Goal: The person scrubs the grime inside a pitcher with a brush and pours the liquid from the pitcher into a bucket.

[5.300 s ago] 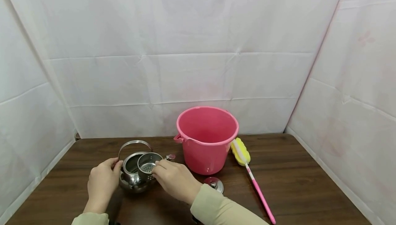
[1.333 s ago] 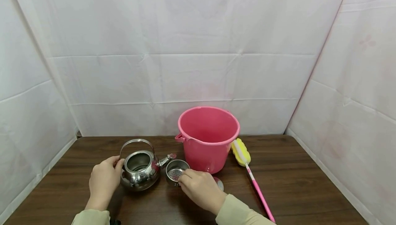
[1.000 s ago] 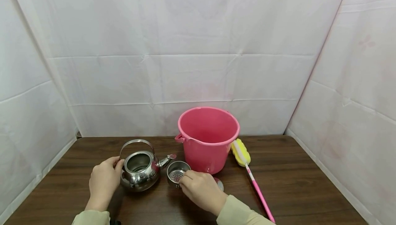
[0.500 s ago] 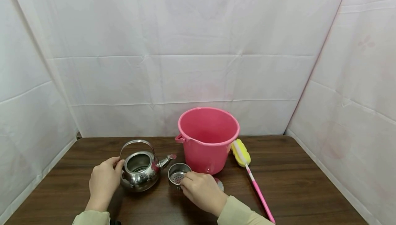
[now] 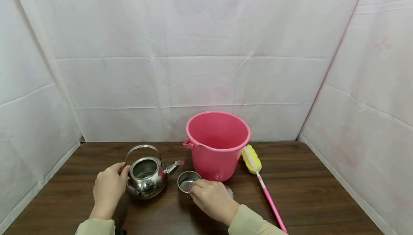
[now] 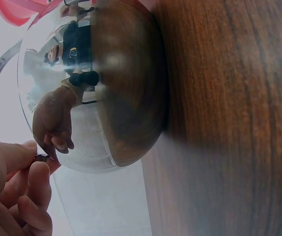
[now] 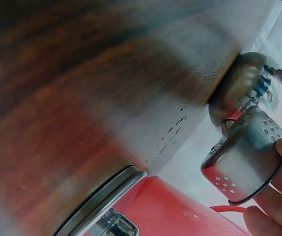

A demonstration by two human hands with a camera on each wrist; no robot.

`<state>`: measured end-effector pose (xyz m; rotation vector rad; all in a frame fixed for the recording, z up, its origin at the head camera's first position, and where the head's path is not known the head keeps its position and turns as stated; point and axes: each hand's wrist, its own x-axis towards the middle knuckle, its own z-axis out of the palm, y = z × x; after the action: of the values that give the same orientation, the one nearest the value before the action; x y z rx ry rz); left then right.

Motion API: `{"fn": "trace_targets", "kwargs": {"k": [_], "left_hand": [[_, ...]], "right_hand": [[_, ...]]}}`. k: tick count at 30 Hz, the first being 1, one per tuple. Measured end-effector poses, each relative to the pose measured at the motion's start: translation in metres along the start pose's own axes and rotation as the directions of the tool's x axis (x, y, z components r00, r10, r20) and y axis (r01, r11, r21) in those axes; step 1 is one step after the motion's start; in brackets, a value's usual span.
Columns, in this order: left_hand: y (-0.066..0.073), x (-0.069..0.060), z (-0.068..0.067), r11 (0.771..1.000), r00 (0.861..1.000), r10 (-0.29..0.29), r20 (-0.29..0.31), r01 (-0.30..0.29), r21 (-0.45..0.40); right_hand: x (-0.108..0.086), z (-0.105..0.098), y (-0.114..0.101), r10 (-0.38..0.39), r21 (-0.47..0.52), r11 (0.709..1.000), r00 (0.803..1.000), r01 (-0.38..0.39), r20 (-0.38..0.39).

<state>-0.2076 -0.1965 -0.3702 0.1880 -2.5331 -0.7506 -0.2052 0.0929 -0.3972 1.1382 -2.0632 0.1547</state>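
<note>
A shiny steel kettle [image 5: 146, 183] with an arched handle stands lidless on the table at left. My left hand [image 5: 109, 190] pinches the lower end of its handle, thumb against fingers; the left wrist view shows this grip beside the round body [image 6: 101, 83]. My right hand [image 5: 213, 199] holds a perforated steel tea strainer [image 7: 249, 152] by its wall, thumb on one side and fingers on the other. In the right wrist view the strainer hangs above the table. The kettle lid [image 7: 101, 206] lies on the table, mostly hidden behind my right hand in the head view.
A pink bucket [image 5: 214, 163] stands just behind the strainer. To its right lies a brush with a yellow sponge head [image 5: 251, 159] and a pink-and-white handle. Small wet drops [image 7: 170, 130] dot the wooden table [image 5: 306, 192]. White sheets enclose the back and sides.
Since the oldest frame, the strainer has come away from the kettle's mouth to the right, towards the bucket's front. Lately it drifts slightly right. The left hand keeps its grip.
</note>
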Motion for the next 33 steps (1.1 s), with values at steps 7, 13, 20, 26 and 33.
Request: {"fn": "trace_targets", "kwargs": {"k": [7, 13, 20, 26, 33], "left_hand": [[-0.0004, -0.0002, -0.0008, 1.0, 1.0, -0.001, 0.019, 0.001, -0.006], [-0.001, -0.0001, 0.0001, 1.0, 1.0, -0.007, 0.015, 0.007, -0.001], [-0.0003, -0.0012, -0.0007, 1.0, 1.0, -0.006, -0.002, 0.006, -0.005], [0.0, -0.0014, -0.0012, 1.0, 1.0, -0.003, -0.011, 0.003, -0.003], [-0.0006, -0.0004, -0.0008, 1.0, 1.0, -0.003, 0.019, 0.003, -0.003]], "right_hand": [[-0.0017, 0.0013, -0.0005, 0.01, -0.004, 1.0, 1.0, -0.01, 0.011], [-0.0035, 0.0011, -0.0012, 0.029, -0.011, 1.0, 0.998, -0.028, 0.059], [-0.0054, -0.0017, -0.0013, 0.053, -0.019, 0.999, 0.991, -0.051, 0.121], [-0.0062, -0.0033, -0.0012, 0.063, -0.039, 0.998, 0.987, -0.057, 0.15], [-0.0065, -0.0052, -0.0024, 0.073, -0.047, 0.997, 0.98, -0.065, 0.182]]}}
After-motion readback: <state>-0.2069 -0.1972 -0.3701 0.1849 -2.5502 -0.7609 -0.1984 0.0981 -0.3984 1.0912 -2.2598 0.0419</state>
